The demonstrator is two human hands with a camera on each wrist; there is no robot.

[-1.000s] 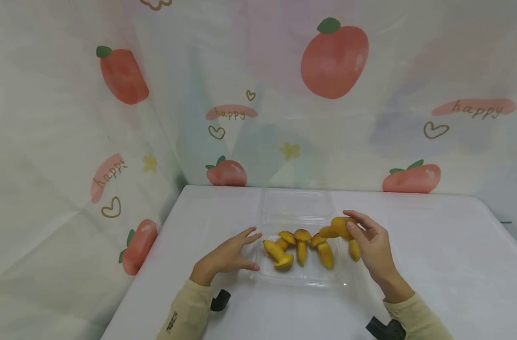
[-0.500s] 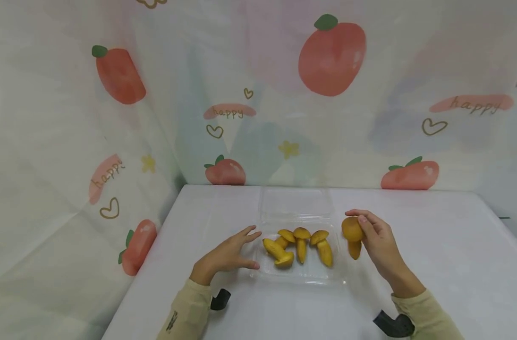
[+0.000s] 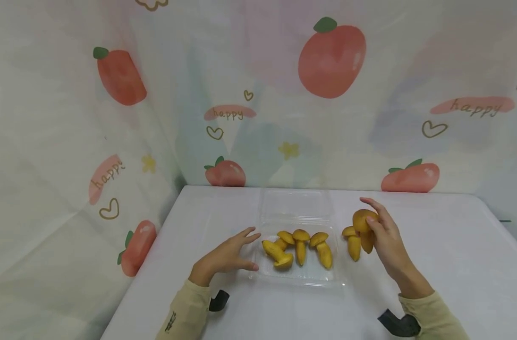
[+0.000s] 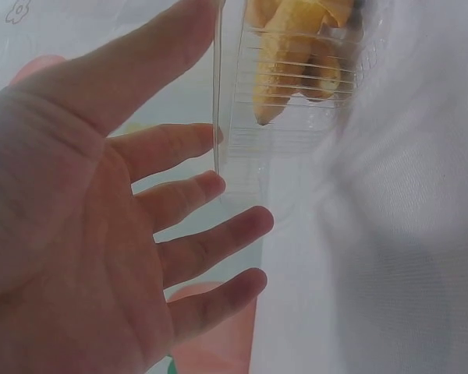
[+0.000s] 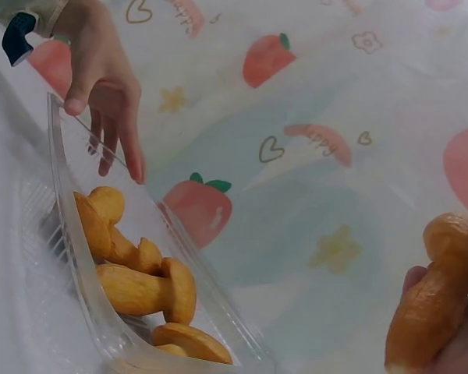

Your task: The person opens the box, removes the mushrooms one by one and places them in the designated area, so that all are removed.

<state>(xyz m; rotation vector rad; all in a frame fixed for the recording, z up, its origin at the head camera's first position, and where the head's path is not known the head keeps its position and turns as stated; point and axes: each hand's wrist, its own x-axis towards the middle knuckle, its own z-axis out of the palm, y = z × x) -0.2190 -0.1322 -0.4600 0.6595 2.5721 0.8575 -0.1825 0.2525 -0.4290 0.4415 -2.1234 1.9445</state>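
My right hand [image 3: 387, 243] pinches a yellow mushroom [image 3: 363, 220] by its cap, its stalk pointing down, above the table right of the box. Just left of it, a second yellow mushroom [image 3: 353, 245] is on the table. Several similar mushrooms [image 5: 136, 292] lie inside a clear plastic box [image 3: 300, 279]. At the box's left side, my left hand [image 3: 226, 257] has its fingers spread; in the left wrist view [image 4: 86, 210] the thumb and index fingertip are at the rim and seem to touch it.
The box's transparent lid [image 3: 296, 204] lies folded back behind it on the white table [image 3: 432, 255]. A fabric backdrop [image 3: 283, 71] printed with fruit stands along the table's back and left.
My right hand has carried its mushroom from over the box's right edge farther right, turning the stalk downward. The mushroom on the table now shows more fully. My left hand stays put.
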